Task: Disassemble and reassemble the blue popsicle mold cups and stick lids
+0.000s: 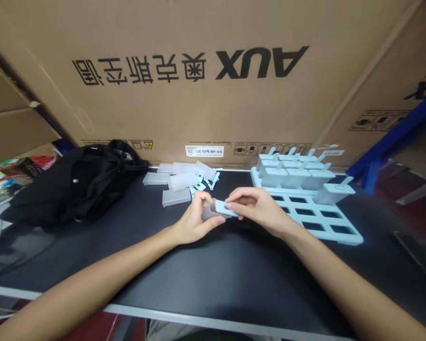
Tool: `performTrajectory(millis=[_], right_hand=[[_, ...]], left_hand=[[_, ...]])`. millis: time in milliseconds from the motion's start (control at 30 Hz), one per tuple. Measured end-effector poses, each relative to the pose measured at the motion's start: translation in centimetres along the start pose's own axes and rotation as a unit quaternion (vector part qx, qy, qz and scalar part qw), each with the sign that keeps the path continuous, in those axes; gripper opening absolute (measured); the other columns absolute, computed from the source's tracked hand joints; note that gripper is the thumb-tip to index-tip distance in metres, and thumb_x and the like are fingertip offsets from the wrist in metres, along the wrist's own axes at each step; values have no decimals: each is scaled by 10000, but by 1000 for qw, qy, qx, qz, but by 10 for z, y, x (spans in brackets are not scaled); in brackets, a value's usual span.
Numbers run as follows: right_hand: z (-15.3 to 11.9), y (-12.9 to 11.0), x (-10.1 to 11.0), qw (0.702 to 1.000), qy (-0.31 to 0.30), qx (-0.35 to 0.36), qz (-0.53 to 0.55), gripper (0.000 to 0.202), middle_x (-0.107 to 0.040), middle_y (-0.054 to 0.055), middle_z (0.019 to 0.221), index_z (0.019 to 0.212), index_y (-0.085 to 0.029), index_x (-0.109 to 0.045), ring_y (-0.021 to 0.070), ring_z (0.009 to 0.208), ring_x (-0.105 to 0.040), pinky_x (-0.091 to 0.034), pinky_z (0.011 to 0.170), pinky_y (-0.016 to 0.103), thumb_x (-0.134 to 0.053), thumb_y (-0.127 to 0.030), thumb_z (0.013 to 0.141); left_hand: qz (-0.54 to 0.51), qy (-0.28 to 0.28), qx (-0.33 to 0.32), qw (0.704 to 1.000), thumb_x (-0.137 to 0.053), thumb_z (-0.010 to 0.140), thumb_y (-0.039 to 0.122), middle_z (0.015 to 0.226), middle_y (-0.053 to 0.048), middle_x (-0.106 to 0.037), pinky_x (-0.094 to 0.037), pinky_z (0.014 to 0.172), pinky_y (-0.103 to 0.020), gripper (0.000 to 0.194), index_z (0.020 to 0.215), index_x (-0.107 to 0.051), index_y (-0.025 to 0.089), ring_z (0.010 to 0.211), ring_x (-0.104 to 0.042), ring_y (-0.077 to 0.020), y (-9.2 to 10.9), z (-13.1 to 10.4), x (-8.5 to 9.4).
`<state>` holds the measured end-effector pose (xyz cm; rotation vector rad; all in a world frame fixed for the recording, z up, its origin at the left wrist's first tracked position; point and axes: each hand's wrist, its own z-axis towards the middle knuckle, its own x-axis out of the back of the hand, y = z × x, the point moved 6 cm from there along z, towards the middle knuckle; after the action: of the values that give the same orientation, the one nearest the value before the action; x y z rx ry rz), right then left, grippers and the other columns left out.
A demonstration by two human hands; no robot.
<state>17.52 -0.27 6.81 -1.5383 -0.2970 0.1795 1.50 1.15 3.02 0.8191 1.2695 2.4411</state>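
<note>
My left hand [195, 220] is closed around a clear popsicle mold [208, 213], tilted with its opening to the right. Closed on a light-blue popsicle stick lid [222, 208], my right hand [257, 208] holds it against the mold's open end. Whether the lid is fully seated I cannot tell. Beyond my left hand lie several clear molds [176, 196] and a few loose blue stick lids [213, 180]. To the right is a light-blue mold rack [312, 210]; capped molds [275, 177] with sticks upward fill its far rows, and one more capped mold [335, 190] stands nearer.
A black bag [78, 182] lies on the left of the black table [184, 279], beside colourful packaging [7, 177] and a white cable. A large cardboard box [199, 113] stands along the back. A blue metal post [369, 166] rises at the right.
</note>
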Motion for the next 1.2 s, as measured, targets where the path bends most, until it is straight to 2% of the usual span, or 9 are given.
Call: performTrajectory(millis=[100,233,400,500,600,700,833,1033,1200], right_hand=[[1,1,-8,1000,5,16,-4,303,-690,42,837,861,-182,-723,152,754,-611,-510,646,287,-800,-448,738],[-1,0,-19,998,20,51,-20,269,-661,20,802,856,-196,-717,148,763,-585,-500,718,303,-791,-431,750],[-2,5,-25,998,-26,53,-12,233,-639,12,818,875,-198,-688,146,769,-586,-494,733,301,-742,-413,800],[11,9,-19,997,-59,42,-34,241,-650,30,835,923,-193,-671,149,755,-598,-498,712,305,-574,-412,900],[43,16,2,980,43,26,-194,266,-677,51,877,947,-189,-617,146,748,-616,-496,703,295,-408,-355,942],[80,23,15,922,131,3,-364,130,-689,59,871,923,-196,-569,180,808,-637,-482,794,319,-536,-312,873],[116,34,13,894,155,-30,-419,316,-692,100,881,1015,-179,-546,274,899,-656,-470,823,363,-686,-245,739],[124,36,29,880,188,-79,-428,508,-690,143,924,1145,-115,-515,302,934,-667,-490,834,381,-684,-102,666],[84,4,43,917,165,-15,-362,274,-668,44,891,1141,-190,-483,187,835,-676,-531,801,326,-566,-255,888]], left_hand=[[-18,7,-51,999,-623,960,319,993,-39,-641,-497,795,-366,403,1100,-250,264,846,-673,-177,3,-2,-1],[74,9,-98,992,-609,966,333,1063,-75,-638,-512,795,-353,460,1282,-282,264,868,-682,-186,6,-6,-1],[84,-31,-73,993,-486,1024,346,877,-29,-686,-519,699,-293,246,1232,-421,231,713,-683,-151,8,-11,-1],[76,-35,-52,995,-460,1030,341,793,-19,-695,-513,657,-274,194,1176,-441,216,661,-677,-146,11,-11,0],[87,-44,-43,994,-480,1011,352,756,-23,-687,-485,577,-246,181,1118,-465,207,581,-648,-135,13,-11,-4],[111,-57,-49,991,-503,984,383,737,-28,-674,-452,537,-248,202,1072,-484,202,532,-607,-133,16,-12,-9],[122,-92,-6,988,-488,992,392,709,1,-656,-452,559,-258,226,1116,-453,207,550,-597,-143,12,-12,-11],[125,-81,-29,988,-437,1015,355,1196,-135,-610,-526,854,-405,301,1256,-314,225,971,-656,-229,7,-9,-1],[165,-105,0,981,-441,1021,391,1322,-168,-499,-521,906,-444,450,1377,-218,229,1061,-636,-262,5,-6,-4]])
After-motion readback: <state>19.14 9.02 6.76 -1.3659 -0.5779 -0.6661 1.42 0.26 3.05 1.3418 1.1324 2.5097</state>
